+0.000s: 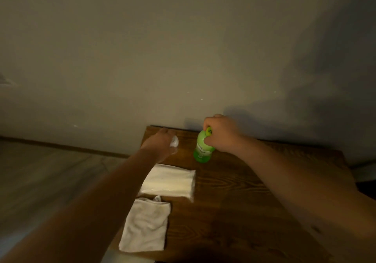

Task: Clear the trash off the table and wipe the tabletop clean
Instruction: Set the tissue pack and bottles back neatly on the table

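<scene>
Bottle (203, 148) gripped by R hand (221, 133), L hand (160, 143) holding wad (174, 141)

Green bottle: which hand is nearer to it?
Right. The right hand grips the green bottle at its top, while the left hand is off to the bottle's left, holding a small white scrap.

The wooden table (234, 191) backs straight onto the wall (183, 49), so there is no way past its far edge; the far strip is taken up by the left hand (160, 143) on a white wad (174, 141) and the right hand (220, 133) round a green bottle (203, 150), a narrow gap of bare wood between them; the tissue pack (169, 181) and white cloth (145, 225) fill the left side; the right half lies open beneath the right forearm.
</scene>
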